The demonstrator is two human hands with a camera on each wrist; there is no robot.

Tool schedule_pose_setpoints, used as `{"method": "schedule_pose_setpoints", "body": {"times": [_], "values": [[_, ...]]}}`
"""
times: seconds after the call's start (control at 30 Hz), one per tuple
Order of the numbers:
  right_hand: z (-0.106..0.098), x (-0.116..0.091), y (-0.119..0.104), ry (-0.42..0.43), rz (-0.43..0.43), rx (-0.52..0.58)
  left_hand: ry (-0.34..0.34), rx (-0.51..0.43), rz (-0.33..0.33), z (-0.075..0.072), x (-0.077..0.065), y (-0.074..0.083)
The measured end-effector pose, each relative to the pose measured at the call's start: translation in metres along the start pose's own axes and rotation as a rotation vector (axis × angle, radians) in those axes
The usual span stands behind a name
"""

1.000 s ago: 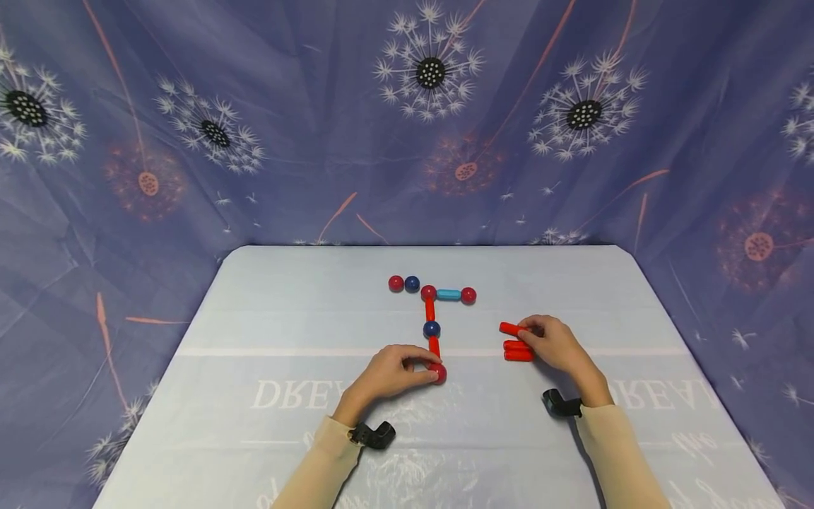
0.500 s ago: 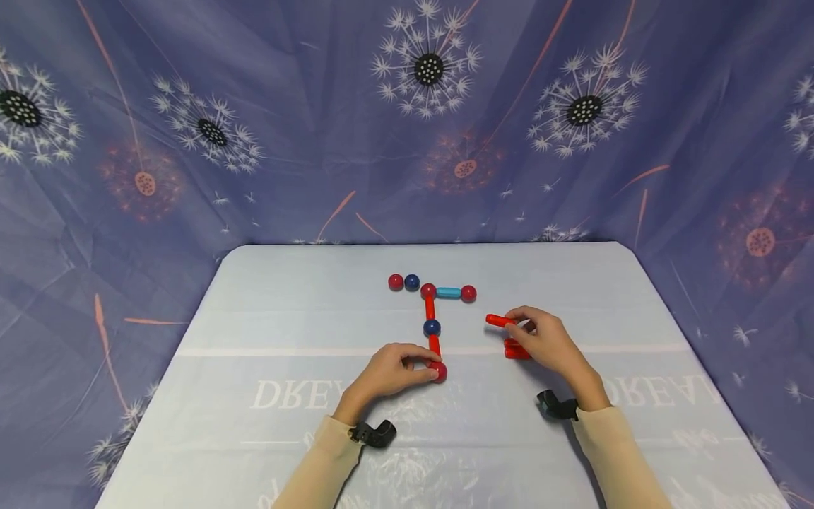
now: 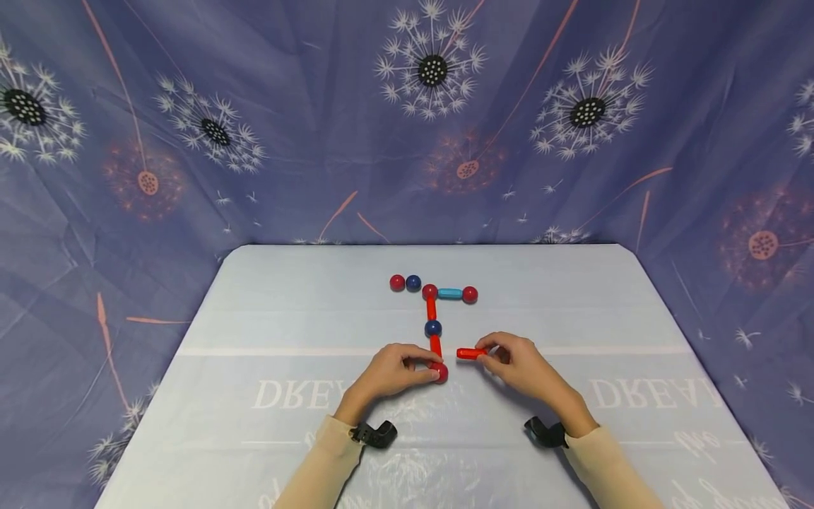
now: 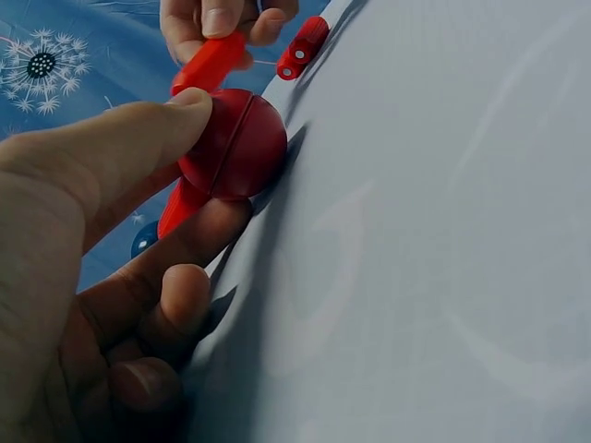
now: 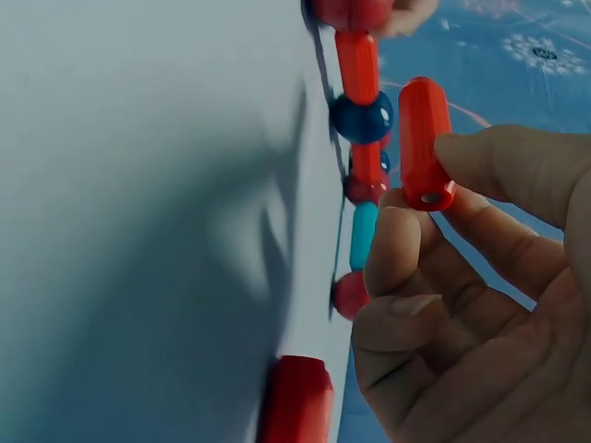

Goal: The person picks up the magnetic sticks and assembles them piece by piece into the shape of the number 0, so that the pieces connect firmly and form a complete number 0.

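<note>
Left hand [image 3: 396,371] pinches near red ball [image 3: 441,373]. Right hand [image 3: 518,362] pinches red rod [image 3: 470,353] just right of ball, apart from it. White lettered surface [image 3: 286,304] under ball; purple dandelion-print cloth [image 3: 318,141] well beyond ball.

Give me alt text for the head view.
A person's right hand holds a red rod beside the red end ball their left hand pinches, on a chain of balls and rods. The chain lies on a pale tablecloth, bending right at its far end into a light blue rod; another red ball and a blue ball sit left of the bend.
</note>
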State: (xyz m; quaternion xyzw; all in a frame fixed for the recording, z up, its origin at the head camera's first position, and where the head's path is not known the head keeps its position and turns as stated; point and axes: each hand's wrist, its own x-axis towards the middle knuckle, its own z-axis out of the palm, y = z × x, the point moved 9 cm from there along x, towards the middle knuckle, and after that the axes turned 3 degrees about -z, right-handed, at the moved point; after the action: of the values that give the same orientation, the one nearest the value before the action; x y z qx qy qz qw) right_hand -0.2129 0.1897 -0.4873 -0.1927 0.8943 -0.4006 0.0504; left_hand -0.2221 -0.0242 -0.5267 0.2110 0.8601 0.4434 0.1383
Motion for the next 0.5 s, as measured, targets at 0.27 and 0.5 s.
{"method": "schedule_pose_setpoints", "body": {"times": [0.27,0.5], "values": [[0.011,-0.006,0.000,-0.018,-0.027,-0.010,0.006,0.004,-0.002,0.000,0.000,0.000],[0.016,-0.010,-0.001,-0.034,-0.032,0.005,0.006,0.007,0.004,0.001,0.001,0.000]]}}
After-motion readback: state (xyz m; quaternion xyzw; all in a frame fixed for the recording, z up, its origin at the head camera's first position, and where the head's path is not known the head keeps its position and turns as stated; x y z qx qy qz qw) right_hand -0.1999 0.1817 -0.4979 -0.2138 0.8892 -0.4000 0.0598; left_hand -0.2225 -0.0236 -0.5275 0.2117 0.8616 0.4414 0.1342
